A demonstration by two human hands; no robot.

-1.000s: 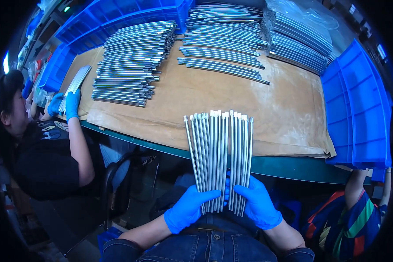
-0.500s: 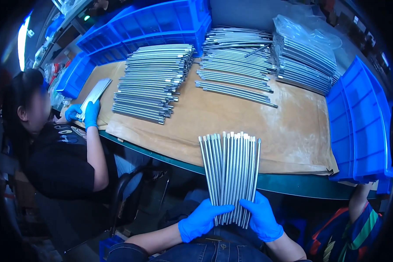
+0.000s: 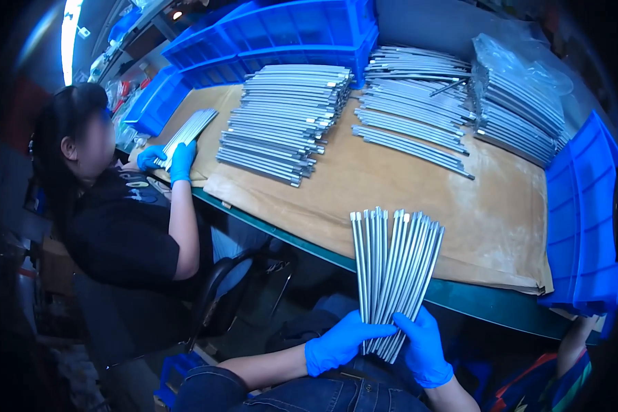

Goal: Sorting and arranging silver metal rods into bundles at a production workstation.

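A fanned bundle of thin metal rods (image 3: 391,268) stands upright in front of me, with its lower ends in my hands. My left hand (image 3: 343,343), in a blue glove, is closed round the left side of the bundle, thumb across the front. On its right side my right hand (image 3: 424,349), gloved alike, grips the rods with the thumb in front. The fingers behind the bundle are hidden. A narrow gap splits the fan near its upper left. The rods' tops reach over the near edge of the table (image 3: 309,220), which is covered with brown paper.
Large stacks of metal rods (image 3: 281,123) and looser rows (image 3: 415,117) lie across the table. More rods (image 3: 515,117) sit under clear plastic. Blue bins (image 3: 580,220) line the right and back. At left, a seated co-worker (image 3: 123,226) holds rods (image 3: 191,129) in blue gloves.
The view has shifted, so the table and stacks sit further right in the picture. In my hands the rods have spread differently, the right part leaning more to the right.
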